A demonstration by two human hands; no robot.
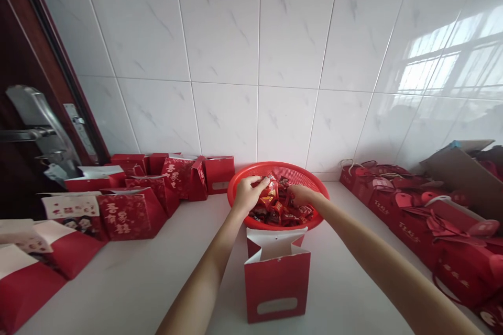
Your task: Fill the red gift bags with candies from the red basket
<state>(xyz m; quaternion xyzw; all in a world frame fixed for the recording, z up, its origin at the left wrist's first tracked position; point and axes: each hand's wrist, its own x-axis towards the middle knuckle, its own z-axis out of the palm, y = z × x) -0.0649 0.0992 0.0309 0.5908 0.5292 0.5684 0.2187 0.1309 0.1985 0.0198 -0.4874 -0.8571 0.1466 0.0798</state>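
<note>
Both hands reach into a red plastic basket [322,188] holding many small wrapped candies [277,212]. My left hand [250,193] is at the basket's left side, its thumb and fingers closed on a shiny red and gold candy packet [269,188]. On the right side my right hand [304,195] dips among the candies; its fingertips are hidden, so any held item cannot be made out. An open red paper box [277,285] with a white inside stands in front of the basket, between my forearms.
Several red gift boxes [131,214] stand on the white surface at the left, near a dark door with a metal handle [27,134]. Red boxes with cords [404,220] line the right, beside a cardboard box [456,172]. A tiled wall [286,26] rises behind.
</note>
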